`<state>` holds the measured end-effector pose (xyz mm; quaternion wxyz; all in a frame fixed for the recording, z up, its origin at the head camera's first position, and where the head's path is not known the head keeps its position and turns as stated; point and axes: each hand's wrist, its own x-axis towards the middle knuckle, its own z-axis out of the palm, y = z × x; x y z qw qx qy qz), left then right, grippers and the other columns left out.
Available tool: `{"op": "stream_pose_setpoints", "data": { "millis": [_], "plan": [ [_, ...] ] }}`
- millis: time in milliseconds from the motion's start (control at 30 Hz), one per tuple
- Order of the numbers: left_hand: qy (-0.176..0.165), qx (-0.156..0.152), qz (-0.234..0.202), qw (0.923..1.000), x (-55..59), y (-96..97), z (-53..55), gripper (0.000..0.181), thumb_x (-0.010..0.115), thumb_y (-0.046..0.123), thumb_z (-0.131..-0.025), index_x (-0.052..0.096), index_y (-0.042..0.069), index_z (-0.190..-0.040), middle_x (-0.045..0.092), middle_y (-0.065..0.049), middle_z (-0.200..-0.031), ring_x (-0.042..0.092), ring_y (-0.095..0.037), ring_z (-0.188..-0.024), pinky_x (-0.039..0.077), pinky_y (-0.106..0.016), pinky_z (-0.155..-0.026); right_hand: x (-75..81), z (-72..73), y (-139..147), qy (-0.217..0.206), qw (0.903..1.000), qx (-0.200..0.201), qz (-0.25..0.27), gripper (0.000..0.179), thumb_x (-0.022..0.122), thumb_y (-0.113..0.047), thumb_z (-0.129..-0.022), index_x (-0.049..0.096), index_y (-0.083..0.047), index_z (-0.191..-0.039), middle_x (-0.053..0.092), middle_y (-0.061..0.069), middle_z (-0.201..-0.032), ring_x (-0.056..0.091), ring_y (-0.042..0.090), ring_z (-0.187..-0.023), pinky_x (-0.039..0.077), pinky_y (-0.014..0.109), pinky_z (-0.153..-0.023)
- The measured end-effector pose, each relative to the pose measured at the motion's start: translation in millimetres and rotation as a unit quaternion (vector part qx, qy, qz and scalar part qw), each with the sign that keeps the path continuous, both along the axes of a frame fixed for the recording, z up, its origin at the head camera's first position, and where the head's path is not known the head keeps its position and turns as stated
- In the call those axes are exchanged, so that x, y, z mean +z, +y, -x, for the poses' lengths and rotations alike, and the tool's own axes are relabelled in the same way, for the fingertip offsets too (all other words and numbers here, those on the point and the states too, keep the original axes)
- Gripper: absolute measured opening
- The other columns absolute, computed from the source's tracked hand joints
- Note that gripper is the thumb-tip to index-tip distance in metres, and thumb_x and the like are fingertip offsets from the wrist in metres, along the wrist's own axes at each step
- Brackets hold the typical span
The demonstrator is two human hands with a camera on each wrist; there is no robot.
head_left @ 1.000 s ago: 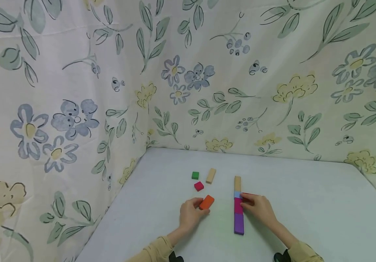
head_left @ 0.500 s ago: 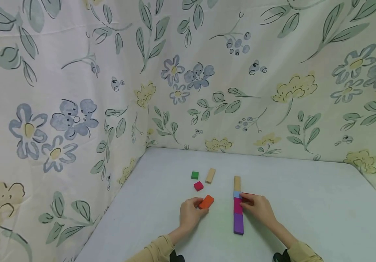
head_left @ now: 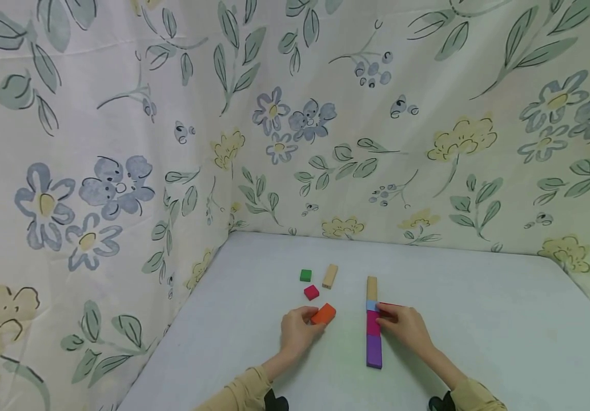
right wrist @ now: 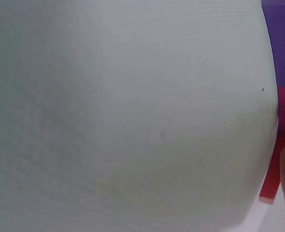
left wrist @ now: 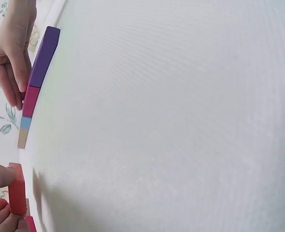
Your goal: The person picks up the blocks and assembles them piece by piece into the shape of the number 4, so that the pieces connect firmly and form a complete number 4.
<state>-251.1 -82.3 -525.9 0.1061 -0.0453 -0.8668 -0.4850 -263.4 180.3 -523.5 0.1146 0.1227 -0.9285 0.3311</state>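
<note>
My left hand (head_left: 296, 332) pinches an orange block (head_left: 324, 314) between thumb and fingers, left of a straight row of blocks. In the left wrist view the orange block (left wrist: 17, 191) stands with its long side between the fingertips. The row runs away from me: a purple block (head_left: 374, 351), a magenta block (head_left: 373, 323), a light blue block (head_left: 371, 305) and a tan block (head_left: 372, 287). At the row's right side my right hand (head_left: 409, 330) grips a red block (right wrist: 274, 169), with fingertips right at the magenta block. The hand hides most of the red block in the head view.
Beyond the left hand lie a small red block (head_left: 312, 292), a green cube (head_left: 306, 275) and a loose tan block (head_left: 330, 276). The white table (head_left: 480, 319) meets a floral curtain (head_left: 295, 125) at its back and left edges.
The orange block has turned slightly in my left hand, which has shifted a little to the left. My right hand and the row stay where they were.
</note>
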Motion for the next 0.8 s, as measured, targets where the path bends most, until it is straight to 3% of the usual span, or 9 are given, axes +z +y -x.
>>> {"op": "stream_pose_setpoints", "data": {
  "millis": [167,467,800],
  "plan": [
    [0.0,-0.011,-0.012,0.9999,5.2,-2.3,5.4,0.034,0.079,0.009,-0.074,0.071,0.001,-0.106,0.073,-0.009,-0.102,0.067,-0.021,-0.094,0.057,-0.033,-0.081,0.1,0.3,0.0,-0.009,0.9999,0.002,0.008,0.035,0.075,-0.009,-0.078,0.069,-0.001,-0.112,0.072,0.013,-0.104,0.07,0.025,-0.091,0.057,0.035,-0.076],
    [0.014,-0.037,-0.013,0.9991,24.2,-9.7,20.2,0.034,0.08,0.01,-0.075,0.071,0.001,-0.107,0.073,-0.011,-0.101,0.068,-0.024,-0.092,0.057,-0.034,-0.082,-0.4,1.9,1.2,-0.009,0.9999,0.005,0.006,0.035,0.074,-0.008,-0.078,0.069,-0.002,-0.112,0.072,0.013,-0.105,0.069,0.024,-0.092,0.057,0.035,-0.077],
    [-0.012,-0.082,-0.007,0.9966,45.4,-15.7,33.3,0.035,0.08,0.009,-0.074,0.071,0.003,-0.107,0.072,-0.011,-0.104,0.069,-0.023,-0.096,0.057,-0.032,-0.083,1.5,0.8,1.3,-0.002,0.9999,0.009,0.011,0.034,0.075,-0.008,-0.078,0.069,-0.001,-0.111,0.072,0.013,-0.104,0.07,0.024,-0.09,0.057,0.035,-0.075]
  ]
}}
